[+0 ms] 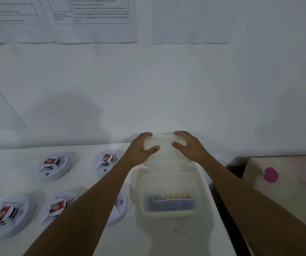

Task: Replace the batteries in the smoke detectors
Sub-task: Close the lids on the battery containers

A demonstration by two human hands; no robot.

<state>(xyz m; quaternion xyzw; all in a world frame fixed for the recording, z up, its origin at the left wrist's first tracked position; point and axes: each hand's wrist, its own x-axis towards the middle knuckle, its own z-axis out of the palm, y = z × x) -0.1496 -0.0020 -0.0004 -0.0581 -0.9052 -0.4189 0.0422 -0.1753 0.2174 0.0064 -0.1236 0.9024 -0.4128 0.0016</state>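
Head view: translucent lid [165,145] between left grip [139,148] and right grip [189,146], both tight round its ends, beyond battery container [168,212].

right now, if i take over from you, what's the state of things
Hands: left hand grips the lid at its left edge, right hand at its right.
Lid is lifted at the far end of the open plastic container; batteries lie inside.
Five smoke detectors sit on the table to its left, one partly behind the left forearm.
Done: container opened.
Left: swaps; progress unclear.
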